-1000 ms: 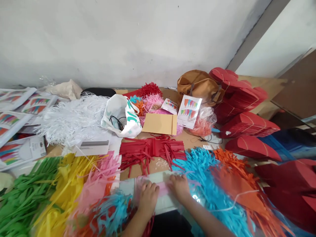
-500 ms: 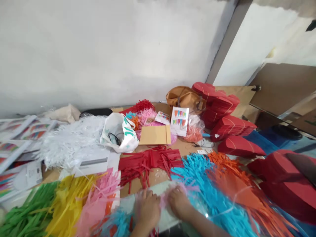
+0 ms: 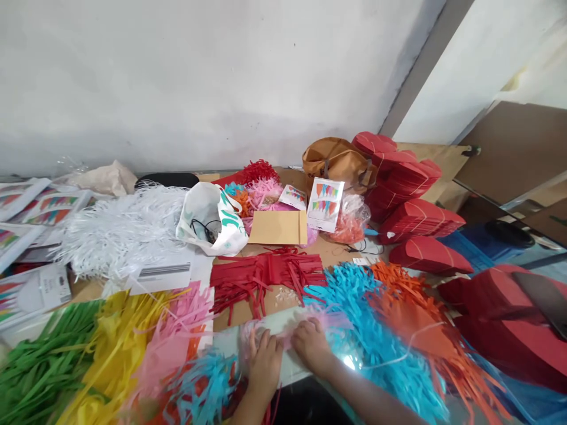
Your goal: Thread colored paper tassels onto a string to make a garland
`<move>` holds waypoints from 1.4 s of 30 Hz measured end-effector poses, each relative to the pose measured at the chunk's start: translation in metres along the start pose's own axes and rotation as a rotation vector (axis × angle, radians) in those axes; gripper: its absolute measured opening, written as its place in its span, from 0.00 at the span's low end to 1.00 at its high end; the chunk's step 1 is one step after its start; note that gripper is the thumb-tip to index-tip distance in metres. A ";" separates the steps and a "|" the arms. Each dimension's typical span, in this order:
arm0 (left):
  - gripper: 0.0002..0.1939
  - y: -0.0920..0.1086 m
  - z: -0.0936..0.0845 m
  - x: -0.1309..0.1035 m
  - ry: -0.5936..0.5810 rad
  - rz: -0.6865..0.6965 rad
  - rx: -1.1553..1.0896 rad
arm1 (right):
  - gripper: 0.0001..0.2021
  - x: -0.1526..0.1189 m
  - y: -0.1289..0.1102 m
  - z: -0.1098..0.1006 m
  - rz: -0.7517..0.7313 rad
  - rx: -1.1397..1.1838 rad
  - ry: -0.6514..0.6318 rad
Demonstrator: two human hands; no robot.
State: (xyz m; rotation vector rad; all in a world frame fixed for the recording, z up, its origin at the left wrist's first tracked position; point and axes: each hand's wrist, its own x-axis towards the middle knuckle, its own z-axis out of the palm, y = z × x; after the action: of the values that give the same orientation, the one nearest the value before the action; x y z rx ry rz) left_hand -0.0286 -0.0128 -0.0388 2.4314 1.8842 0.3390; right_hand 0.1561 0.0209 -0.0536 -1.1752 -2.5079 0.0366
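Observation:
Pale pink tissue [image 3: 325, 315] lies across the light work surface [image 3: 283, 322] at the bottom middle, somewhat blurred. My left hand [image 3: 266, 361] presses on its left end, fingers bent and pointing away from me. On the other side, my right hand [image 3: 310, 344] has its curled fingers on the tissue. Part of the tissue sticks out past each hand. Just beyond lies a dark red fringed tassel [image 3: 270, 274]. Blue fringe [image 3: 363, 313] lies right of my right hand, and a smaller blue bunch [image 3: 206, 383] lies left of my left hand.
Green [image 3: 44, 348], yellow [image 3: 117, 348] and pink fringes [image 3: 170, 348] lie at left, behind them white fringe [image 3: 124, 227]. A white bag [image 3: 212, 218], tan envelope [image 3: 277, 227] and brown bag [image 3: 334, 159] stand farther back. Red stacks [image 3: 420, 218] and orange fringe [image 3: 411, 319] are at right.
The view has shifted a little, so the scene sits higher in the frame. Both hands remain at the pink tissue, and my right hand has drawn slightly left.

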 end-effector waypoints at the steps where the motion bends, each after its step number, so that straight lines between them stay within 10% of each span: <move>1: 0.14 -0.003 0.001 -0.003 0.013 0.006 -0.004 | 0.05 -0.002 0.003 0.001 -0.013 0.010 0.025; 9: 0.18 -0.003 0.012 -0.014 0.172 0.050 -0.101 | 0.08 -0.011 0.012 0.003 0.002 0.132 0.153; 17: 0.11 -0.012 0.001 -0.004 -0.031 -0.035 -0.231 | 0.06 -0.014 0.038 -0.006 0.046 0.298 0.041; 28: 0.12 -0.020 -0.029 0.025 -0.362 -0.113 -0.219 | 0.10 -0.003 0.030 -0.019 0.463 0.304 -0.066; 42: 0.15 -0.016 -0.030 0.048 -0.457 -0.147 -0.123 | 0.13 0.012 0.035 -0.016 0.502 0.168 -0.260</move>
State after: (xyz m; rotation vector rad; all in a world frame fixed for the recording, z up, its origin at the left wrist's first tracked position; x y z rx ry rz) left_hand -0.0388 0.0342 -0.0056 2.0528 1.7607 -0.0999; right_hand 0.1806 0.0509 -0.0411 -1.7856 -2.2870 0.5491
